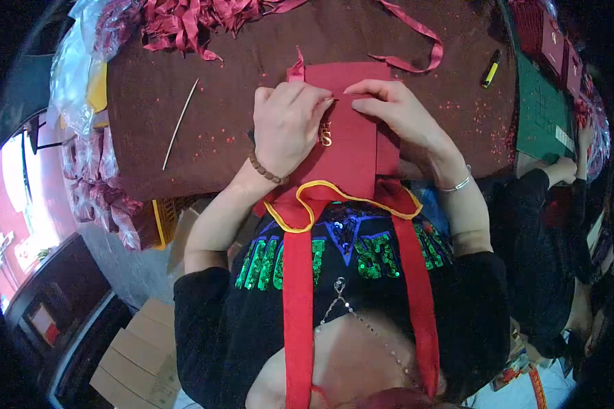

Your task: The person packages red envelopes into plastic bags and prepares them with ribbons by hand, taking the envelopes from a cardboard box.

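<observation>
A red pouch or folder (351, 150) with gold lettering lies at the table's near edge in front of my body. My left hand (290, 123) rests over its upper left part, thumb and fingers pinched together near the top; whatever is between them is too small to make out. My right hand (389, 109) is over the upper right part, its thumb and index finger apart, close to the left fingertips. A short red ribbon end (297, 68) sticks up behind my left hand.
A thin pale stick (181, 124) lies at the left on the brown cloth (239, 170). Red ribbons (191, 24) are heaped at the top. A yellow-black marker (490, 69) and red crumbs lie right. Another person's hand (561, 170) is near a green sheet (539, 112).
</observation>
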Demonstrator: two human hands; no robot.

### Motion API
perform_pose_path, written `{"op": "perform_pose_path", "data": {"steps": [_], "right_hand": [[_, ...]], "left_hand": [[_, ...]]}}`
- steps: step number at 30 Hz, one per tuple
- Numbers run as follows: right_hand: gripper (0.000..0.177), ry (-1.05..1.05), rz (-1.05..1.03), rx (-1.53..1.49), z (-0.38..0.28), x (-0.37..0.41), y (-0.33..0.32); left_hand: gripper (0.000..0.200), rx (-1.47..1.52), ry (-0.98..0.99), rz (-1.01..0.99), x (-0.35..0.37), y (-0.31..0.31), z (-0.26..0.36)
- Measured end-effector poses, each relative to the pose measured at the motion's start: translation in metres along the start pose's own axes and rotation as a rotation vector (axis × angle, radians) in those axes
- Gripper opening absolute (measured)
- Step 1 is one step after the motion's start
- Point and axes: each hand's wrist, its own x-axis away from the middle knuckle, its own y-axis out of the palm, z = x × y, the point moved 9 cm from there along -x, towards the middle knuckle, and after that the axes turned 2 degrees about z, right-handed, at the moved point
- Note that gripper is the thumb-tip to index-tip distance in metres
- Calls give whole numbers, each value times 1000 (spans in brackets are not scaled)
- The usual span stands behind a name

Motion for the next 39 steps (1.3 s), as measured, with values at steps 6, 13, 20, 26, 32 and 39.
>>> {"op": "perform_pose_path", "data": {"steps": [6, 13, 20, 26, 32, 39], "right_hand": [[24, 8, -1, -8, -3, 3, 1], [27, -85, -31, 76, -8, 2, 4], [27, -180, -18, 158, -20, 8, 4], [27, -51, -60, 167, -16, 11, 4], [27, -145, -17, 17, -22, 10, 2], [29, -116, -84, 68, -23, 9, 7]], "left_hand": [[9, 30, 67, 56, 2, -1, 10], [9, -116, 125, 41, 3, 1, 24], [9, -229, 164, 29, 3, 4, 34], [10, -204, 141, 51, 7, -1, 31], [13, -199, 133, 65, 6, 2, 31], [10, -232, 166, 48, 8, 5, 31]]}}
